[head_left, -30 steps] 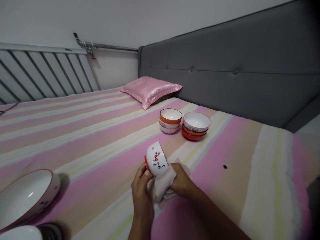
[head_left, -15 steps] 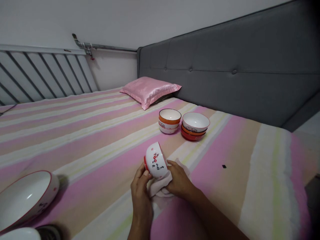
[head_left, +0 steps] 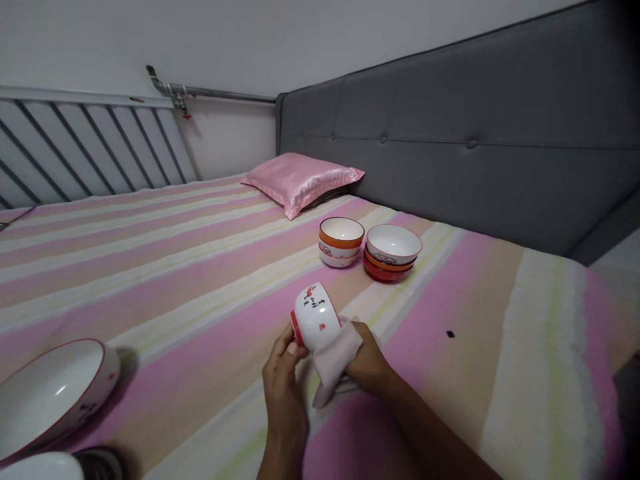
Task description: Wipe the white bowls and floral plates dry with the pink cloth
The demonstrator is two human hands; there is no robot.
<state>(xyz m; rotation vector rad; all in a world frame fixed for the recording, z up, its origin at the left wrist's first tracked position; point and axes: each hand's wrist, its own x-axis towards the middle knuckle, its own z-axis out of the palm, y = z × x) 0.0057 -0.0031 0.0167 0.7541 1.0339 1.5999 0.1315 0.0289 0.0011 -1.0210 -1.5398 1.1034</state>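
A small white bowl (head_left: 317, 319) with red blossoms, dark lettering and a red foot is held tilted on its side above the bed. My left hand (head_left: 284, 367) grips it by the foot, fingers closed around the base. At the bowl's rim, my right hand (head_left: 369, 360) is closed on a pale pink cloth (head_left: 336, 357). Part of the cloth lies against the bowl's side and part hangs below; the right fingertips are hidden behind cloth and bowl.
Beyond my hands stand two bowl stacks, one with an orange-banded bowl (head_left: 341, 233) on top, the other with a white bowl (head_left: 395, 244). A large white bowl (head_left: 55, 393) sits at left. A pink pillow (head_left: 303, 180) lies by the grey headboard (head_left: 425, 133). A dark chip (head_left: 451, 334) rests on the striped sheet.
The bowl has turned in my left hand, its blossoms and lettering moving up towards the rim's top. My right hand has shifted slightly right, and more cloth now drapes over the bowl's lower side.
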